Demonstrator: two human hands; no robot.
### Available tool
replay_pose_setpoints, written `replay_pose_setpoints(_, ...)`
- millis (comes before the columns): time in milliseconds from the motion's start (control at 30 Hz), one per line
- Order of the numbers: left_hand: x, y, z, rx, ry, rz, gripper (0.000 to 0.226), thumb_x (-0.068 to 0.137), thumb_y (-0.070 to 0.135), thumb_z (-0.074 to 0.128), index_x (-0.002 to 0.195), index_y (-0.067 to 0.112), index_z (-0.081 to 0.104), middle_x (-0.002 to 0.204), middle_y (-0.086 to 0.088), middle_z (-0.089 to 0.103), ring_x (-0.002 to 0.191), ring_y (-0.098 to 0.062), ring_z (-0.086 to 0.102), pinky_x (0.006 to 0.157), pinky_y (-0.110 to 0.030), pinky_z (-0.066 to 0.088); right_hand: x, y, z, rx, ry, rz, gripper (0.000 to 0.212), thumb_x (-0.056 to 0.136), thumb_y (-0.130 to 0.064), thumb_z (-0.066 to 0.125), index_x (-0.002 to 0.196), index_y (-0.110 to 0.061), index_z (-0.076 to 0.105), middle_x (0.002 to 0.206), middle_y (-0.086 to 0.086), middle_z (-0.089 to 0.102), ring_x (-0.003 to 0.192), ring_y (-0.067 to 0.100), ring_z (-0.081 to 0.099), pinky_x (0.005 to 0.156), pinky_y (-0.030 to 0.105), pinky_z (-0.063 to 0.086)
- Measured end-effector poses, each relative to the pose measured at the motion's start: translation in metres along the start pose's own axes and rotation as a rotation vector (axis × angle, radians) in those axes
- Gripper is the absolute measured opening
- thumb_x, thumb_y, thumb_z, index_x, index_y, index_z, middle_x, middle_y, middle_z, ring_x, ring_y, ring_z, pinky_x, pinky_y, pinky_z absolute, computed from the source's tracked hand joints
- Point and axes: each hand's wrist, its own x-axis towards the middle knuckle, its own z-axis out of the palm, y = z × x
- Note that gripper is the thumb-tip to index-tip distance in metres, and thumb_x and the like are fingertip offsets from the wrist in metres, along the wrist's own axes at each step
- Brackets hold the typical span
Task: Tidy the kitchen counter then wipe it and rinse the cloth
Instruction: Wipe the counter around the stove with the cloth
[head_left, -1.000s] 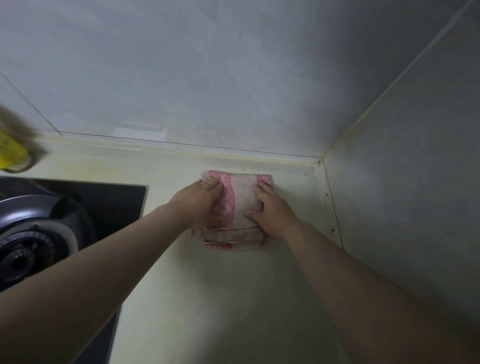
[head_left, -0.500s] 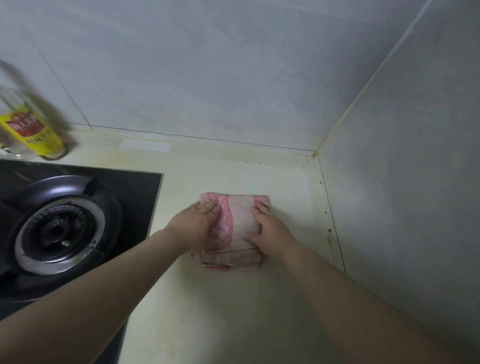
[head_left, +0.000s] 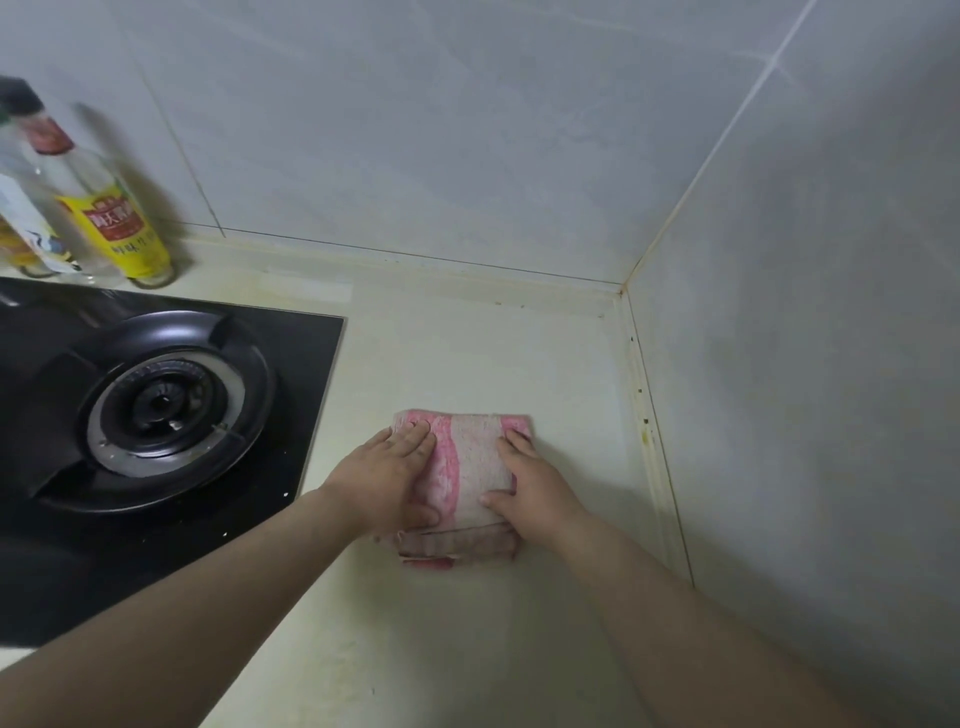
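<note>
Since the earlier frames the cloth and both hands have come back from the rear wall toward the person, and more of the stove and the bottles has come into view on the left. The left hand (head_left: 387, 480) lies flat on the left part of the folded pink-and-white cloth (head_left: 475, 467), fingers straight and close together, thumb stretched along the cloth's near edge; its grip is open, pressing down and closed round nothing. The right hand (head_left: 535, 493) lies the same way on the right part, fingers straight and pointing away from the person, thumb reaching inward across the cloth; its grip too is open and only presses. A strip of cloth shows between the two hands, and folded layers stick out at the near edge below the palms. The cloth lies flat on the pale tabletop (head_left: 467, 353), between the black stove (head_left: 291, 364) on the left and the grey side wall (head_left: 805, 415) on the right, apart from both and well short of the rear wall (head_left: 415, 130). A round burner (head_left: 163, 402) sits in the stove. Behind the stove, by the rear wall, stands a yellow-labelled bottle (head_left: 111, 208), blurred, with another bottle (head_left: 26, 218) just beside it at the left edge.
</note>
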Motion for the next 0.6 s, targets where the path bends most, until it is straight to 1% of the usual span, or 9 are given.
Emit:
replay_pose_setpoints(433, -0.076, 0.026, 0.042, 0.008, 0.003, -0.019, 0.104, 0.082, 0.071, 0.045, 0.155, 0.016, -0.006, 0.163, -0.001, -0.012, 0.15, -0.014, -0.006, 0.121, -0.032, -0.007, -0.075, 0.001, 0.039, -0.008, -0.022, -0.021, 0.087, 0.084, -0.025, 0.073, 0.154, -0.009, 0.023, 0.164, 0.001, 0.008, 0.15, 0.009, 0.005, 0.114, 0.013, 0.0)
replay_pose_setpoints(600, -0.105, 0.038, 0.056, 0.013, -0.002, -0.029, 0.104, 0.083, 0.071, 0.044, 0.154, 0.017, -0.007, 0.162, -0.001, -0.013, 0.15, -0.013, -0.007, 0.12, -0.031, -0.008, -0.104, 0.001, 0.054, -0.02, -0.028, -0.03, 0.087, 0.084, -0.026, 0.073, 0.154, -0.01, 0.023, 0.164, 0.0, 0.007, 0.15, 0.009, 0.004, 0.113, 0.011, -0.002)
